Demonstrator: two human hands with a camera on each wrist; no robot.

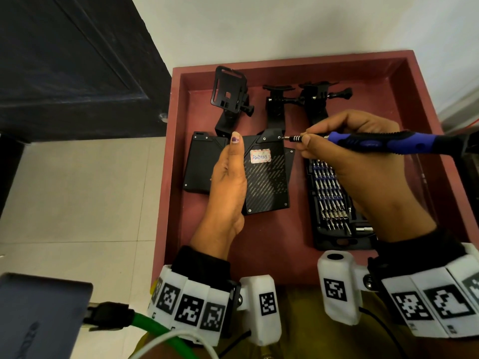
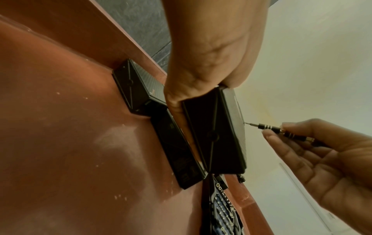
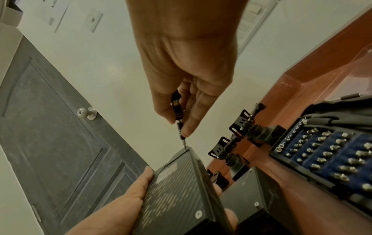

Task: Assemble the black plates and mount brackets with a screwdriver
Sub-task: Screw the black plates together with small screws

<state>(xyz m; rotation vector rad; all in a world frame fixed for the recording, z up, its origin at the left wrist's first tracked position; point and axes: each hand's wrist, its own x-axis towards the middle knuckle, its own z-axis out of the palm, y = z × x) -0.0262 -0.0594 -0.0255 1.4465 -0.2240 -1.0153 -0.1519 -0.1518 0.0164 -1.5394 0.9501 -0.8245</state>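
Observation:
My left hand (image 1: 229, 174) grips a black carbon-pattern plate box (image 1: 267, 177) by its left edge and holds it tilted above the red tray; a white label (image 1: 261, 156) is on its top. My right hand (image 1: 344, 141) holds a blue-and-black screwdriver (image 1: 375, 143), thumb and fingers round its shaft. The bit tip (image 1: 283, 138) sits on the screw at the plate's far right corner, as the tip (image 3: 184, 143) shows in the right wrist view. Two more black plates lie flat: one (image 1: 199, 164) at left, one (image 2: 179, 152) under the held box.
The red tray (image 1: 259, 244) has raised walls. Three black mount brackets (image 1: 229, 94) (image 1: 276, 102) (image 1: 316, 99) stand along its far side. An open bit case (image 1: 334, 203) lies at right under my right forearm. A dark door (image 1: 64, 60) stands at left.

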